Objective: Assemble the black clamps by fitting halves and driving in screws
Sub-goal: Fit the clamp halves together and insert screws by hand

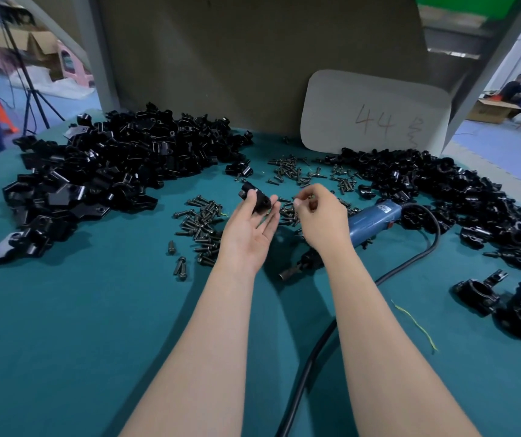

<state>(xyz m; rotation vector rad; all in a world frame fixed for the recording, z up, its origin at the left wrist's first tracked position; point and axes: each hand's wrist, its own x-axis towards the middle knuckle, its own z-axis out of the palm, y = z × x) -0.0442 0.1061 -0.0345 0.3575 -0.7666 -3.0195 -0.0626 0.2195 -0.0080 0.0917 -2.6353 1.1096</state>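
My left hand [248, 230] is raised palm up over the green table [95, 310] and holds a black clamp piece [254, 198] at its fingertips, between thumb and fingers. Just to its right, my right hand [320, 216] has its fingers curled; what it pinches is too small to make out, apparently a screw. Loose black screws [202, 225] lie scattered under and behind both hands. A blue electric screwdriver [369, 220] lies on the table beside my right wrist, its bit end [290, 272] pointing toward me.
A big heap of black clamp halves [111, 171] fills the left of the table, another heap [442, 197] the right. Assembled clamps [520, 304] sit at the near right. The screwdriver's black cord [316, 357] runs between my forearms. A grey card [375, 111] leans at the back.
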